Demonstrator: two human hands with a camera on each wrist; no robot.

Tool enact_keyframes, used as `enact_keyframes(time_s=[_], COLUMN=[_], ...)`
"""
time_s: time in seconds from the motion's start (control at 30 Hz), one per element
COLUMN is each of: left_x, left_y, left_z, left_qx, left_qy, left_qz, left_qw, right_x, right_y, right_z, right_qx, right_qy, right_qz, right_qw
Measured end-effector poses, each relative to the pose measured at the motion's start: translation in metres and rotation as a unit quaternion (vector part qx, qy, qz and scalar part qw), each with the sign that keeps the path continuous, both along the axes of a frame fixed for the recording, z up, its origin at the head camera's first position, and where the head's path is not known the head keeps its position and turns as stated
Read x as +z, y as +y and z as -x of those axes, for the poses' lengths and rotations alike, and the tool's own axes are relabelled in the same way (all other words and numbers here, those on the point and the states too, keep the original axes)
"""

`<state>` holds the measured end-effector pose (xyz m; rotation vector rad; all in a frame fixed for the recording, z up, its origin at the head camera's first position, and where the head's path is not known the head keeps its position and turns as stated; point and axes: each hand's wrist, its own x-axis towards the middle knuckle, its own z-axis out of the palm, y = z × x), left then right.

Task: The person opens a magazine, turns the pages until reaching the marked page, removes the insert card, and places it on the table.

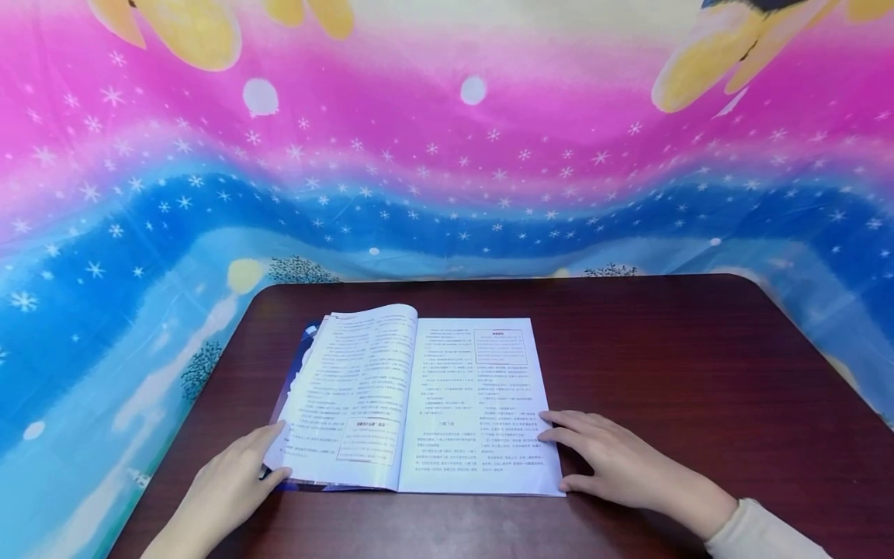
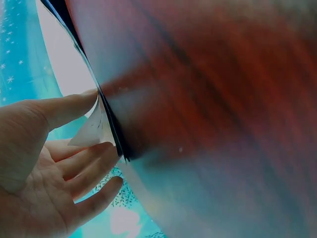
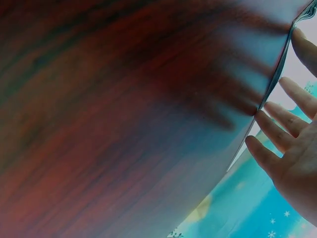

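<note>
An open magazine (image 1: 482, 411) with printed pages lies on the dark wooden table. Its left pages (image 1: 356, 388) bow upward near the spine, and a dark blue cover edge shows beneath them. At the lower left corner, my left hand (image 1: 226, 473) touches the page edge with thumb and fingers apart. The left wrist view shows a loose page corner (image 2: 91, 131) curling between that thumb and the fingers. My right hand (image 1: 615, 462) rests spread along the right edge, its fingertips touching the page. In the right wrist view, its fingers (image 3: 275, 131) meet the magazine's edge.
The brown table (image 1: 663, 373) extends to the right of and behind the magazine. A colourful cloth backdrop (image 1: 447, 171) with snowflakes hangs around the table's back and sides.
</note>
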<state>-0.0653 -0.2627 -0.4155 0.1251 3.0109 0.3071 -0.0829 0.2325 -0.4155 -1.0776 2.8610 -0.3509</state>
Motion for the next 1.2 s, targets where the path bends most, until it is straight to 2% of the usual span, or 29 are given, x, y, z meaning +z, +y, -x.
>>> enact_keyframes(time_s=[0.27,0.43,0.67,0.9,1.2], left_x=[-0.001,-0.001,-0.002,0.000,0.000], left_y=[-0.006,-0.009,-0.010,-0.010,-0.010], left_z=[0.000,0.002,0.003,0.004,0.002], left_qx=[-0.018,-0.042,-0.085,-0.081,-0.075], left_qy=[0.021,0.033,0.022,0.020,0.015], left_qz=[0.008,0.010,-0.001,0.002,0.013], left_qw=[0.9996,0.9985,0.9962,0.9965,0.9970], right_x=[0.002,0.003,0.003,0.002,0.006], right_y=[-0.002,-0.003,-0.004,-0.006,-0.008], right_z=[0.001,0.003,0.004,0.007,0.013], right_qx=[-0.003,-0.001,0.004,0.001,-0.008], right_qy=[-0.004,0.003,0.017,0.030,0.021], right_qz=[-0.001,0.001,0.004,0.015,0.026], right_qw=[1.000,1.000,1.000,0.999,0.999])
